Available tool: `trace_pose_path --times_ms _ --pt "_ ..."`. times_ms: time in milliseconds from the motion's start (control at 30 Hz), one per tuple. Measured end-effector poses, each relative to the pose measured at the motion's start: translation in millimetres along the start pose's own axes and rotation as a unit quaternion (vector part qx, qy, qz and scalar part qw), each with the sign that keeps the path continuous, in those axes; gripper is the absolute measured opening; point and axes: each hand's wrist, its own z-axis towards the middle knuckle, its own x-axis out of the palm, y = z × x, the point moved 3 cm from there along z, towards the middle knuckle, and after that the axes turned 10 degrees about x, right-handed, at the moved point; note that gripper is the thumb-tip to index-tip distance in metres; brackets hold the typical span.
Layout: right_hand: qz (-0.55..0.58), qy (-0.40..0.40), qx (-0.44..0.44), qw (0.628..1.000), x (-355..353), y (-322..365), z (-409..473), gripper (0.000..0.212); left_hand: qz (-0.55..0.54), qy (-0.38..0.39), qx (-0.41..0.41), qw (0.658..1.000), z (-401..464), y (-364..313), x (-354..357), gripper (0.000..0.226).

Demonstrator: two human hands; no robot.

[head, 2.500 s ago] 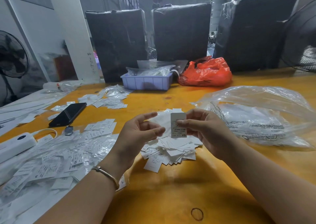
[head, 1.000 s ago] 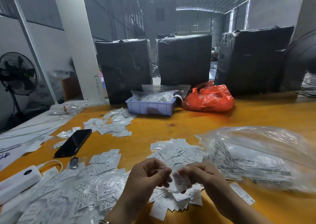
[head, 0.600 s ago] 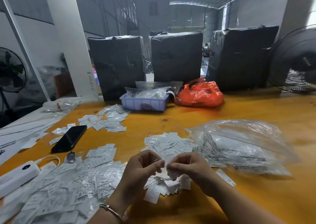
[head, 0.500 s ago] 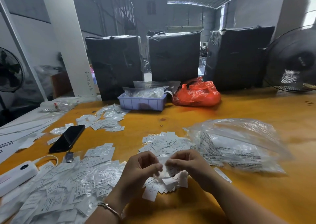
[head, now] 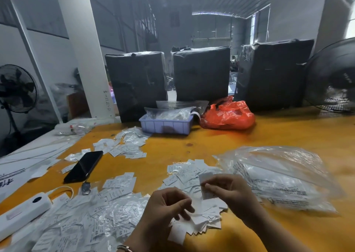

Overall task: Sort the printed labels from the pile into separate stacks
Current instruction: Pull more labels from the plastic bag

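Note:
My right hand pinches one small white label by its edge and holds it upright above the pile of printed labels on the yellow table. My left hand hovers just left of it with loosely curled fingers, and I see nothing held in it. More loose labels lie spread beyond my hands. A broad heap of labels and clear sleeves covers the table at the near left. A smaller stack of labels lies farther back.
A crumpled clear plastic bag lies right of my hands. A black phone and a white power bank lie at the left. A blue tray, an orange bag and black wrapped parcels line the far edge.
Both hands were pinching at labels low on the pile. My right hand has since lifted one label clear, and my left hand has let go and drawn back to the left.

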Motion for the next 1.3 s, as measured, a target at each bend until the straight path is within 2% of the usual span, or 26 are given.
trace_pose_path --times_ms 100,167,233,333,567,900,1067,1300 --pt "0.073 -0.057 -0.022 0.995 -6.5 3.6 0.1 0.043 -0.023 -0.025 -0.001 0.999 3.2 4.8 -4.5 0.012" --pt "0.143 -0.051 -0.026 0.988 -8.4 5.2 -1.3 0.061 -0.024 -0.039 0.009 0.999 5.7 4.4 -5.1 0.011" --pt "0.152 -0.052 -0.041 0.986 -10.2 6.0 -2.1 0.069 -0.013 -0.056 0.017 0.998 7.5 5.6 -6.1 0.021" --pt "0.115 -0.059 -0.069 0.989 -9.7 8.6 -3.9 0.067 0.001 -0.056 0.026 0.998 6.3 6.3 -5.0 0.026" --pt "0.011 -0.090 -0.149 0.985 -9.7 25.7 -13.2 0.060 0.024 -0.041 0.037 0.998 0.9 0.6 0.2 0.016" --pt "-0.150 -0.086 -0.214 0.961 2.5 30.9 -21.1 0.066 0.036 -0.031 0.044 0.998 1.3 0.6 0.5 0.022" --pt "-0.225 -0.101 -0.247 0.937 3.2 30.6 -22.7 0.051 0.037 -0.031 0.048 0.998 1.0 -0.2 0.9 0.017" --pt "-0.247 -0.110 -0.261 0.927 3.0 31.2 -23.2 0.047 0.041 -0.015 0.044 0.998 0.3 -2.0 3.5 0.018"
